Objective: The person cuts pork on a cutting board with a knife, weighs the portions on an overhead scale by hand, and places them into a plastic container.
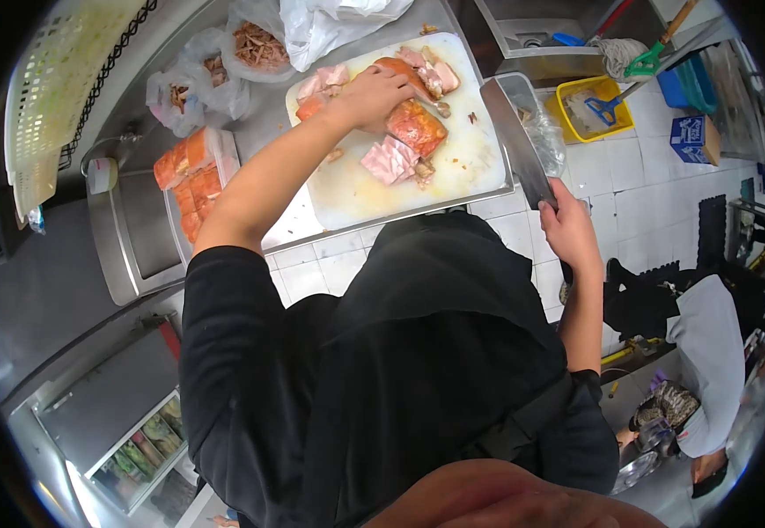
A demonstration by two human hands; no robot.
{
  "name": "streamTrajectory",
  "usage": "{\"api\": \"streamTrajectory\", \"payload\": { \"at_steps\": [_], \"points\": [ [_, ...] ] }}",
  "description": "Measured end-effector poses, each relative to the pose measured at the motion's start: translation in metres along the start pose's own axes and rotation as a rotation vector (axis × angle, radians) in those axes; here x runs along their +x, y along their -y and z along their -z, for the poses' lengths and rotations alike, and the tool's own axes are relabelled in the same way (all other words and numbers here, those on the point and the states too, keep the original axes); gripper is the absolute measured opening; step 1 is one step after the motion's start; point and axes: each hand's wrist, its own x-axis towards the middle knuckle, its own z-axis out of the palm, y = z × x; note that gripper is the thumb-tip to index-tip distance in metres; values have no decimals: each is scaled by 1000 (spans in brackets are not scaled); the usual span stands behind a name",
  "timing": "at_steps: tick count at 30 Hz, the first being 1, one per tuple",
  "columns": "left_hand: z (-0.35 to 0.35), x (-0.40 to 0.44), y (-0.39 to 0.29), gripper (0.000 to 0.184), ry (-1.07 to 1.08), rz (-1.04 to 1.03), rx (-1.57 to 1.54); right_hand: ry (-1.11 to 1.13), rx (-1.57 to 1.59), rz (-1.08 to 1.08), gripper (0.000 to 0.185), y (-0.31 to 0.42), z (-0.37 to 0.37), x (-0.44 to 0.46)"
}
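On a white cutting board [479,167], several pieces of roast meat [417,129] lie with browned skin, and pale pink cut meat [390,161] shows beside them. My left hand [378,95] is over the roast meat, its fingers curved across a browned piece; its palm side is hidden. Off the board's right edge, my right hand [567,224] is closed around the handle of a large wide-bladed knife [516,141]. The blade points up and away from me, apart from the meat.
Left of the board, a tray [226,150] holds more browned slabs [196,180]. Plastic bags with shredded meat [259,46] stand behind on the steel counter. A yellow bucket [625,123] and a box [695,141] are on the tiled floor at right. Another person [708,361] is at lower right.
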Motion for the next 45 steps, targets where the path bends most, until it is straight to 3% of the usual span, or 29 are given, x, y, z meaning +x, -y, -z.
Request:
{"api": "streamTrajectory", "payload": {
  "at_steps": [3,6,8,10,12,14,18,20,22,24,28,32,35,37,40,43,45],
  "points": [
    [22,-9,-3,67,-60,49,-32,63,32,-26,35,-9,8,-5],
    [60,-31,-4,65,-255,262,-93,140,68,-72,39,-3,23,-5],
    [83,-53,-3,66,-638,387,-121,231,-13,-23,40,3,30,2],
    [101,-78,-6,71,-767,478,-134,316,-93,26,41,5,27,12],
    [106,-105,-16,77,-895,564,-149,433,-144,362,41,6,3,27],
    [108,-134,-31,74,-957,736,-280,489,-220,471,37,11,-31,40],
    [74,-177,-70,76,-907,913,-353,645,-499,397,34,44,-58,61],
    [46,-186,-95,74,-773,892,-395,503,-446,378,35,34,-62,72],
    [17,-182,-118,72,-658,949,-497,519,-450,378,37,35,-62,79],
    [-14,-168,-136,71,-614,989,-539,421,-467,285,37,41,-61,86],
    [-45,-135,-158,71,-489,1101,-697,328,-454,294,36,38,-69,97],
    [-47,-105,-164,77,-519,1098,-679,315,-348,302,34,50,-62,73],
    [-55,-120,-151,69,-664,972,-729,205,-289,316,32,56,-54,62],
    [-69,-143,-145,59,-982,949,-994,234,-180,236,32,69,-45,55],
    [-90,-181,-140,40,-1157,1067,-1172,258,-112,223,31,81,-43,44],
    [-86,-195,-149,43,-1069,1088,-1088,279,-166,265,29,80,-50,41],
    [-68,-184,-163,57,-758,903,-814,282,-165,271,29,76,-57,42]
  ]
}}
